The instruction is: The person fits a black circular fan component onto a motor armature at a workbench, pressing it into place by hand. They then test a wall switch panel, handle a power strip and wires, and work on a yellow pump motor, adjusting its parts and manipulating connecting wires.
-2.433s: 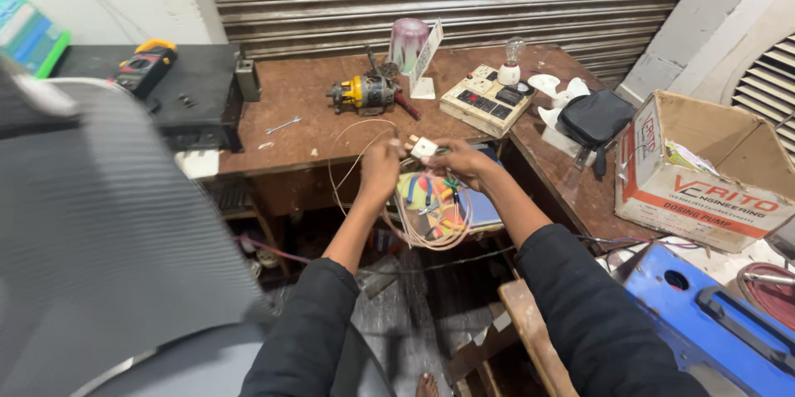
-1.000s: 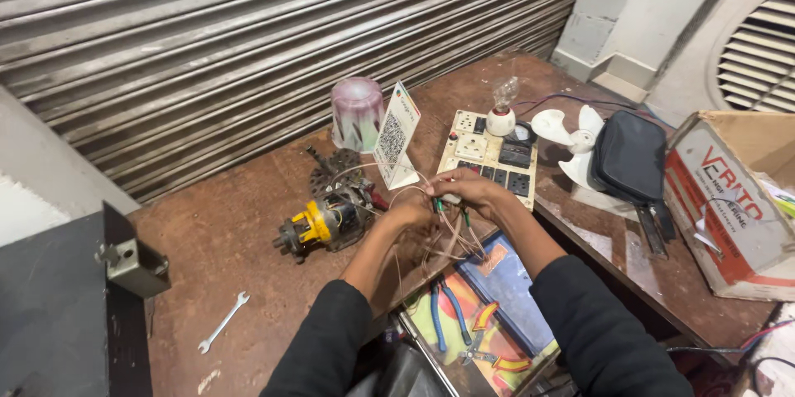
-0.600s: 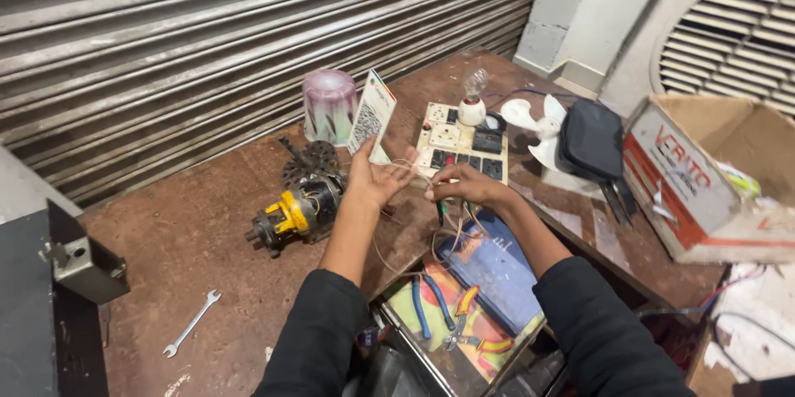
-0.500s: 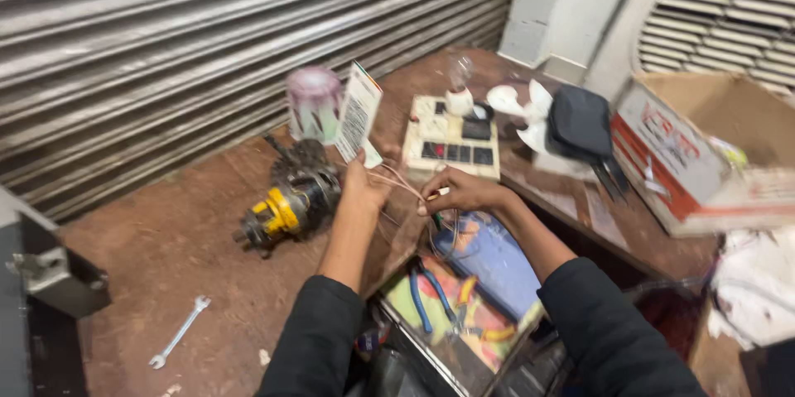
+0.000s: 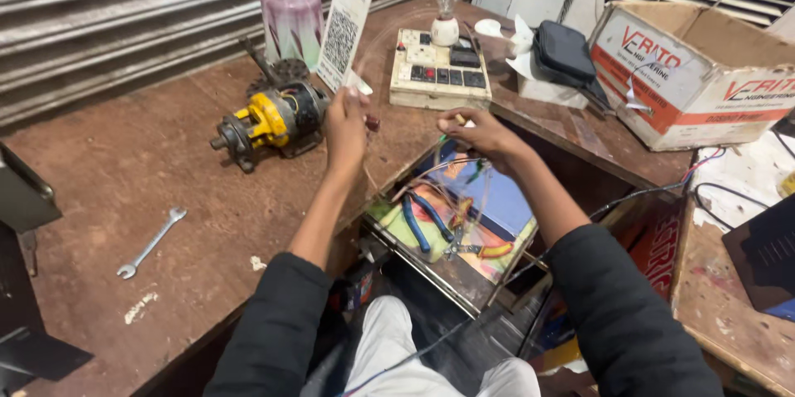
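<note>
My left hand (image 5: 346, 125) is raised over the brown bench, just right of a yellow and black motor (image 5: 269, 120). Its fingers pinch a thin wire (image 5: 418, 178) with a small dark red piece at the thumb. My right hand (image 5: 484, 134) is a short way to the right, above an open drawer (image 5: 431, 269), and pinches the wire's other end with a small pale piece at the fingertips. Loops of the wire hang down into the drawer, where blue-handled pliers (image 5: 421, 221) lie on a colourful sheet.
Behind the hands stand a cream switchboard (image 5: 439, 76) with a bulb (image 5: 447, 0), a card stand (image 5: 344, 28) and a purple cup (image 5: 291, 20). A black pouch (image 5: 563, 49) and a cardboard box (image 5: 696, 66) are at the right. A wrench (image 5: 151, 241) lies at the left.
My hands, which were close together over the drawer, have drawn apart. The left hand moved up and left toward the motor, and the wire now stretches between them.
</note>
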`<action>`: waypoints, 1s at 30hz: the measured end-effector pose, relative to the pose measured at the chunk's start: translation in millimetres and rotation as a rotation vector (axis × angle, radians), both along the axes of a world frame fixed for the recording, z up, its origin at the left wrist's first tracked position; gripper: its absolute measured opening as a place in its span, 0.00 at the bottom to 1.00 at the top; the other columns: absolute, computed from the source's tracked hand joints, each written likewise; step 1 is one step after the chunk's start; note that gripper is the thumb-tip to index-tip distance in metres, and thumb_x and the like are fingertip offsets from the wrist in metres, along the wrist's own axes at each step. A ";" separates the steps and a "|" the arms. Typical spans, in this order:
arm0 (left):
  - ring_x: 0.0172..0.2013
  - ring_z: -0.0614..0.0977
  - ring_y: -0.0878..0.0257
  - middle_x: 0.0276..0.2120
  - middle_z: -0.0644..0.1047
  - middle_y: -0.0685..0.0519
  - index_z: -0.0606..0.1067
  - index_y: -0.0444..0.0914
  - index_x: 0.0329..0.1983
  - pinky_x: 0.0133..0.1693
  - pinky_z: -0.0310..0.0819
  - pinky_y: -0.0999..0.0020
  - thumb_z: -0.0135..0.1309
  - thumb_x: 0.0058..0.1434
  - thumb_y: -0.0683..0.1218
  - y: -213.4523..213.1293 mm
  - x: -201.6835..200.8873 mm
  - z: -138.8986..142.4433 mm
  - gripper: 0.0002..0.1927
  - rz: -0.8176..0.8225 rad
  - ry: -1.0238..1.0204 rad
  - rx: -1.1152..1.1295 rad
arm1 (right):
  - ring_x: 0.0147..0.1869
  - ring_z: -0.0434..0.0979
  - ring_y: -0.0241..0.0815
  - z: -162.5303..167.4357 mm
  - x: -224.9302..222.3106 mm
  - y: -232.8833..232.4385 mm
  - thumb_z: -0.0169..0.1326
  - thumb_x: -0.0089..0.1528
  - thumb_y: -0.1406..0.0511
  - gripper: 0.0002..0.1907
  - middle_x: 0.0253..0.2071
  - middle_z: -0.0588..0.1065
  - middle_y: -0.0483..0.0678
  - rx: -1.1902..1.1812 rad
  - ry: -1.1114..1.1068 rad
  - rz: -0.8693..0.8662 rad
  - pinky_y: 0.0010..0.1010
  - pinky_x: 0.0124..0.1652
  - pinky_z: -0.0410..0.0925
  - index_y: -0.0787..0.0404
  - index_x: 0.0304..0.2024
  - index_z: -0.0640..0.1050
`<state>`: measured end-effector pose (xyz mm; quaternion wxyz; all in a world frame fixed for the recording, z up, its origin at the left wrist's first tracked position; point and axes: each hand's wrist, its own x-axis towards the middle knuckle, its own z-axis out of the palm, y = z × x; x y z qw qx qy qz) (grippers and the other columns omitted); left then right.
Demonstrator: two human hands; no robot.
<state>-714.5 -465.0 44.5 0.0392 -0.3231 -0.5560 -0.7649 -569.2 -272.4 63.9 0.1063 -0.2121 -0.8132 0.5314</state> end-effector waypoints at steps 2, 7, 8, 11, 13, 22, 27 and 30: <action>0.25 0.72 0.69 0.25 0.72 0.55 0.74 0.36 0.38 0.28 0.68 0.70 0.40 0.78 0.50 4.4 -0.5 -10.9 0.17 0.043 0.084 -0.049 | 0.33 0.68 0.28 3.7 -12.7 -15.2 0.57 0.63 0.50 0.25 0.40 0.76 0.38 -0.078 0.064 0.055 0.23 0.32 0.64 0.56 0.56 0.78; 0.22 0.72 0.68 0.22 0.71 0.57 0.74 0.38 0.41 0.24 0.66 0.67 0.40 0.73 0.46 21.9 24.7 -44.1 0.12 -0.055 -0.168 -0.243 | 0.33 0.77 0.30 -2.9 -55.3 -47.4 0.52 0.62 0.45 0.28 0.37 0.79 0.43 -0.141 0.075 0.013 0.26 0.31 0.70 0.58 0.53 0.79; 0.23 0.73 0.68 0.23 0.72 0.57 0.74 0.37 0.40 0.25 0.67 0.67 0.40 0.73 0.45 26.3 30.8 -48.9 0.12 -0.067 -0.124 -0.214 | 0.32 0.75 0.30 -6.7 -63.5 -50.1 0.52 0.63 0.46 0.26 0.36 0.79 0.42 -0.212 0.128 -0.038 0.26 0.30 0.67 0.59 0.50 0.79; 0.22 0.75 0.66 0.22 0.73 0.54 0.74 0.35 0.38 0.26 0.69 0.68 0.42 0.75 0.47 28.4 35.6 -62.9 0.14 -0.094 -0.018 -0.301 | 0.26 0.68 0.32 -22.7 -80.7 -49.4 0.56 0.64 0.51 0.20 0.31 0.76 0.40 -0.389 0.260 -0.165 0.27 0.27 0.58 0.61 0.43 0.82; 0.22 0.76 0.65 0.22 0.74 0.54 0.74 0.35 0.38 0.25 0.70 0.68 0.43 0.75 0.48 25.8 28.8 -71.7 0.14 -0.198 -0.045 -0.393 | 0.22 0.63 0.33 -29.0 -85.6 -41.8 0.60 0.63 0.57 0.14 0.23 0.70 0.42 -0.455 0.328 -0.214 0.29 0.24 0.54 0.61 0.38 0.84; 0.31 0.80 0.65 0.35 0.80 0.53 0.76 0.35 0.47 0.33 0.76 0.70 0.40 0.74 0.54 37.9 -19.8 -71.2 0.19 -0.374 -0.392 -0.151 | 0.29 0.75 0.34 -62.7 -65.4 -13.5 0.58 0.64 0.58 0.14 0.25 0.77 0.44 0.181 0.183 0.177 0.30 0.31 0.68 0.64 0.37 0.84; 0.37 0.85 0.65 0.38 0.82 0.49 0.74 0.29 0.52 0.42 0.83 0.70 0.36 0.73 0.55 42.6 -27.3 -59.6 0.26 -0.487 -0.646 -0.052 | 0.34 0.77 0.39 -58.4 -57.8 -17.9 0.56 0.65 0.59 0.15 0.30 0.78 0.51 0.511 0.257 0.524 0.35 0.38 0.69 0.65 0.43 0.82; 0.34 0.80 0.63 0.34 0.75 0.53 0.74 0.27 0.56 0.39 0.79 0.67 0.43 0.77 0.51 38.8 -33.9 -62.3 0.21 -0.586 -0.578 0.133 | 0.31 0.75 0.39 -54.3 -55.3 -19.4 0.56 0.64 0.58 0.16 0.29 0.78 0.53 0.533 0.215 0.514 0.36 0.37 0.69 0.65 0.44 0.82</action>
